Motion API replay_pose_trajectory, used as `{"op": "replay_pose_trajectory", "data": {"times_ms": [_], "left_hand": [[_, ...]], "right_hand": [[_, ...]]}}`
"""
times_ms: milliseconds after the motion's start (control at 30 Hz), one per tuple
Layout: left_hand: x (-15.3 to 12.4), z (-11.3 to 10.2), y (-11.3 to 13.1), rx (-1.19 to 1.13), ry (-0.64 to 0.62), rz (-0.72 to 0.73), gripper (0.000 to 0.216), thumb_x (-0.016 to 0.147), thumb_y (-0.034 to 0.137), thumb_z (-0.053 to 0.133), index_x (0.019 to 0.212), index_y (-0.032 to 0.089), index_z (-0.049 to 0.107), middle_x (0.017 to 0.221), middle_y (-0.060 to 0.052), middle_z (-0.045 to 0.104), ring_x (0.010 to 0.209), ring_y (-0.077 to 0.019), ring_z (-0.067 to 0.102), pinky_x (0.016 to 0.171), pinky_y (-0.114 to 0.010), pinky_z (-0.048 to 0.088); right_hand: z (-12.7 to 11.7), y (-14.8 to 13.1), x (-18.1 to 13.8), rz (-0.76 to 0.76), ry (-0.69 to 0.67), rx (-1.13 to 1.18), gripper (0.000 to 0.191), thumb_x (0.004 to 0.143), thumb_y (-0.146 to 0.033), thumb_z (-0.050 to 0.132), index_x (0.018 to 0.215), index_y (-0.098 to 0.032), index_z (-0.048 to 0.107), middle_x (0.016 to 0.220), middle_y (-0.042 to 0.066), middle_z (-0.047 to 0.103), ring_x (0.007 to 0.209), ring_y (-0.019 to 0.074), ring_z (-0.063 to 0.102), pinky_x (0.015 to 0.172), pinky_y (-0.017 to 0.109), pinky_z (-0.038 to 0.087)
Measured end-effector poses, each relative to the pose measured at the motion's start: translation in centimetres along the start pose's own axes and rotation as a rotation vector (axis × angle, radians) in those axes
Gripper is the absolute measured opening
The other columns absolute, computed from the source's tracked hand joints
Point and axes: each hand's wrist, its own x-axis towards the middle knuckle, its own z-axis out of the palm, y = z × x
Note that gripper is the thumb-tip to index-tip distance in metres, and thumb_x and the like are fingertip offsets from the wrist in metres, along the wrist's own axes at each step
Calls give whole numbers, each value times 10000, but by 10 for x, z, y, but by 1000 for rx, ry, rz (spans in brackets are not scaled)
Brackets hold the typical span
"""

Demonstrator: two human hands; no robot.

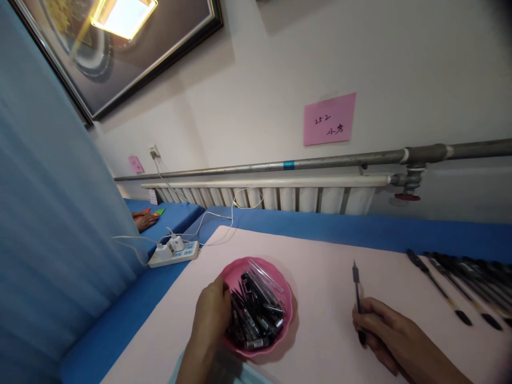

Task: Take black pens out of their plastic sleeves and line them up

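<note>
While a power strip (175,253) sits at ten o'clock, the left hand (210,314) hooks over the nine o'clock rim of the pink bowl (236,271), fingers curled down among the black pen parts (256,314), and whether they pinch one I cannot tell. At three o'clock from the bowl, the right hand (390,333) pinches a pen (357,290) low on its barrel, tip toward twelve, likely for control. More pens (476,282) lie in a row far right, probably kept sorted.
</note>
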Motion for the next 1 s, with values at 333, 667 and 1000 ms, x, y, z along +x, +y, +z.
{"op": "replay_pose_trajectory", "data": {"times_ms": [333, 667, 1000], "left_hand": [[-15, 2, 6, 274, -213, 79, 82, 625, 299, 589, 599, 229, 555, 637, -61, 625, 601, -222, 539, 544, -290, 235], [-7, 5, 2, 532, -413, 116, 159, 751, 263, 455, 838, 187, 564, 872, -108, 699, 818, -262, 642, 649, -326, 391], [-8, 9, -5, 445, -414, 118, 195, 729, 278, 474, 881, 209, 574, 828, -93, 699, 779, -278, 641, 617, -327, 377]], "right_hand": [[1, 1, 1, -20, 12, 42, 147, 785, -280, 425, 654, -219, 398, 451, -97, 427, 319, 39, 301, 361, 188, 197], [1, 8, 6, -14, 26, 77, 90, 720, -257, 444, 637, -221, 439, 399, -106, 432, 269, 42, 279, 291, 166, 184], [-2, 5, 3, -7, -7, 115, 66, 710, -230, 462, 713, -199, 520, 402, -104, 450, 265, 45, 300, 291, 169, 193]]}}
